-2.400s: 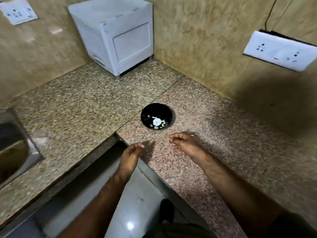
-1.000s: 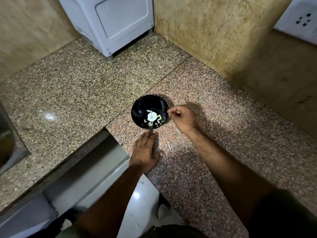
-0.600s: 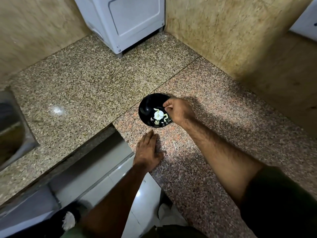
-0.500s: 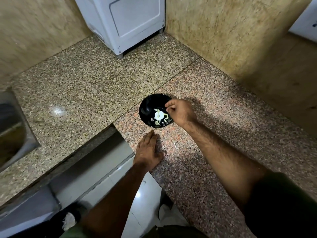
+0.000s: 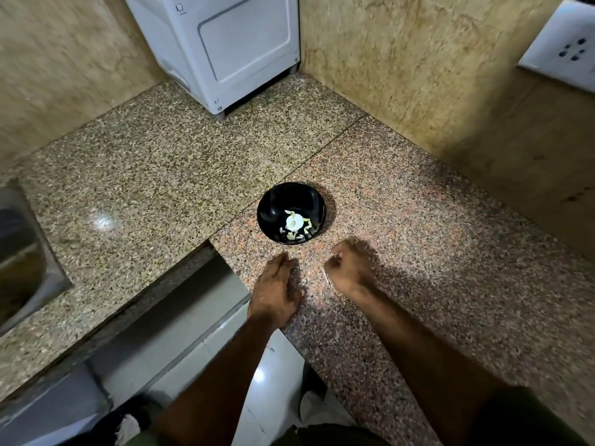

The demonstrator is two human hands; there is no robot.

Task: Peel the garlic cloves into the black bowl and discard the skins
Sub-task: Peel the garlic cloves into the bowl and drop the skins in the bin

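White appliance (image 5: 225, 43) in back corner on speckled granite counter (image 5: 145, 175). Steel sink (image 5: 22, 252) at left edge. Wall socket (image 5: 563, 53) upper right. Tiled floor (image 5: 267, 384) below.

Left hand (image 5: 275, 289) flat, palm down, fingers straight and close together. Right hand (image 5: 349, 268) just beside it, apart, curled into a loose fist, knuckles up, blurry; anything pinched inside too hard to tell. Both bare forearms stretched forward from below.
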